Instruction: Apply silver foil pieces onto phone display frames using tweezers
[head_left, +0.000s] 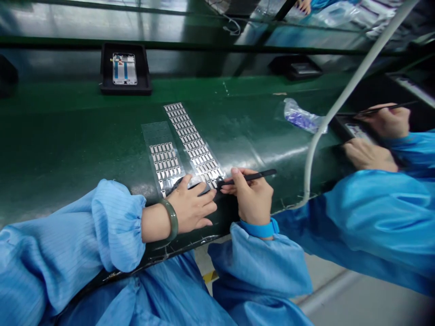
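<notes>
My left hand [192, 206], with a green bangle at its wrist, lies palm down near the bench's front edge. Its fingers curve over a dark flat object [201, 186], mostly hidden under them. Just to the right, my right hand [253, 194] is closed around black tweezers [260, 175]. Their tips point left, near the dark object and the lower end of a long clear sheet [188, 131] bearing rows of small metallic pieces. Left of it lies a shorter-looking sheet [165, 158], its upper part bare and its lower end partly covered by my left hand.
A black tray [146, 81] with an opened phone body [125, 69] stands at the back left. Another dark tray [297, 68] is farther right. A purple-and-clear plastic bag [302, 118] lies near a pale curved tube [319, 131]. A co-worker's hands [370, 154] work at the right.
</notes>
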Demonstrator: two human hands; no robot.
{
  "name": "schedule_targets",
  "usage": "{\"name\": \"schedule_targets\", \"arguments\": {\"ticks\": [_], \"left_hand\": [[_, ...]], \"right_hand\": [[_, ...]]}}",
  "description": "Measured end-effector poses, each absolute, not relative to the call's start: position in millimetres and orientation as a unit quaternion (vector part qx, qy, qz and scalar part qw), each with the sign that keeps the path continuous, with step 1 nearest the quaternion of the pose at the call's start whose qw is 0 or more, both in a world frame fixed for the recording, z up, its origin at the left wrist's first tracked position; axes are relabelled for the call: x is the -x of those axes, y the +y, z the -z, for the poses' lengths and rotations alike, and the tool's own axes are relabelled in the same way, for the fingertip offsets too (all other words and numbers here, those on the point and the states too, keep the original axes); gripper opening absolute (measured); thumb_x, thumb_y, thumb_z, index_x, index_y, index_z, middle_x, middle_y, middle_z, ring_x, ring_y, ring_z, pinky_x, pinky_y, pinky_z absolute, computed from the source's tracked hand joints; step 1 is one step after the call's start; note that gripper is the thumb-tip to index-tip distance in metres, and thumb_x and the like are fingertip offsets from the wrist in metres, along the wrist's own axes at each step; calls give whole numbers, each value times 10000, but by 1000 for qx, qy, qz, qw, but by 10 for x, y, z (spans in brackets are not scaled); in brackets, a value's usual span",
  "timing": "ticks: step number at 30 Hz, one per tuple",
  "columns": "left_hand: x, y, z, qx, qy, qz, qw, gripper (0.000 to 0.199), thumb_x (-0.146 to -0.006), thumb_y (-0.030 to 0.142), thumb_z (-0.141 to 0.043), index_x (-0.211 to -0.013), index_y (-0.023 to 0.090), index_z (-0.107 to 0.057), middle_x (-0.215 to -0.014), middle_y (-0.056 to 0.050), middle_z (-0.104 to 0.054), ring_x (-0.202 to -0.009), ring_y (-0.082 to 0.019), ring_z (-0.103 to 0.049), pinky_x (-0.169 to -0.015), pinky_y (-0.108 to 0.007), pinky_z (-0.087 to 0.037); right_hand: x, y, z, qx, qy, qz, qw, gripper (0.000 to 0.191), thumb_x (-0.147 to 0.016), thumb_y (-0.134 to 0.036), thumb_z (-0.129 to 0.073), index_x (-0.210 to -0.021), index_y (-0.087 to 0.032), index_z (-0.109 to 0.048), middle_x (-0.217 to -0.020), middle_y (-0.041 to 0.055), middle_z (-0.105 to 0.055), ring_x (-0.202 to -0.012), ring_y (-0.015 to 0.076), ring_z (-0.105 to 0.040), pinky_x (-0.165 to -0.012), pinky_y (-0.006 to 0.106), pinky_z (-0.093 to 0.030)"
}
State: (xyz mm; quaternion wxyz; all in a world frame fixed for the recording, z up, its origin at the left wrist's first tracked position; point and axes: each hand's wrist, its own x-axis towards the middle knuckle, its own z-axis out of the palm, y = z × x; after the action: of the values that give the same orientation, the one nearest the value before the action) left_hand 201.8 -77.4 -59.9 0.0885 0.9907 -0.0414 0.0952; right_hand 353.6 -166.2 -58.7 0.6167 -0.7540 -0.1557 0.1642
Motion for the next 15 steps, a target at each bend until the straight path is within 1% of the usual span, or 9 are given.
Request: {"name": "schedule_targets", "arguments": {"ticks": [3,5,7,9,11,13,15], "left_hand": [[-2013,-795,624,-989,-41,-97,100,334,-886,447,-548,-1093,188,-587,-1329,-70,-539,-1223,-299,-433,-1023,-621,-215],[-1999,-790,602,-989,-44,-99,105,360,-882,454,-554,-1107,174,-578,-1337,-78,-531,-1232,-300,-429,-1041,-626,-185],[-1982,-752,526,-980,-22,-106,167,359,-861,425,-596,-1104,162,-572,-1334,-89,-530,-1234,-291,-433,-1062,-603,-175],[-1969,-676,406,-958,32,-118,261,302,-851,355,-620,-1070,152,-576,-1259,-101,-576,-1185,-280,-479,-1048,-570,-227],[-1963,-576,278,-928,98,-134,334,207,-870,297,-583,-1013,148,-579,-1119,-93,-627,-1079,-257,-544,-983,-518,-337],[-1963,-474,182,-907,146,-153,365,156,-904,285,-509,-964,156,-573,-1007,-66,-639,-962,-209,-587,-878,-422,-441],[-1962,-392,132,-881,181,-175,401,134,-907,273,-487,-933,168,-567,-951,-36,-640,-880,-154,-603,-783,-310,-489]], "right_hand": [[-3570,-1648,507,707,-95,-218,666,371,-624,-435,-781,-808,-156,-618,-547,-24,-643,-366,92,-573,-373,178,-521],[-3578,-1639,447,687,-79,-231,685,400,-604,-469,-785,-795,-167,-606,-549,-30,-641,-377,74,-564,-381,159,-518],[-3559,-1625,393,645,-64,-256,717,412,-585,-480,-796,-777,-173,-601,-576,-33,-651,-415,55,-573,-423,132,-529],[-3507,-1605,352,598,-57,-289,746,399,-574,-464,-810,-751,-176,-599,-632,-35,-669,-473,38,-596,-483,107,-543],[-3423,-1573,324,564,-62,-319,759,379,-564,-432,-824,-733,-178,-598,-691,-34,-683,-529,34,-620,-536,104,-556],[-3321,-1527,306,557,-76,-334,757,354,-579,-412,-819,-738,-182,-601,-730,-29,-688,-562,44,-637,-555,119,-567],[-3219,-1469,296,550,-98,-338,757,309,-627,-393,-793,-760,-188,-604,-749,-25,-692,-578,55,-647,-556,139,-573]]}}
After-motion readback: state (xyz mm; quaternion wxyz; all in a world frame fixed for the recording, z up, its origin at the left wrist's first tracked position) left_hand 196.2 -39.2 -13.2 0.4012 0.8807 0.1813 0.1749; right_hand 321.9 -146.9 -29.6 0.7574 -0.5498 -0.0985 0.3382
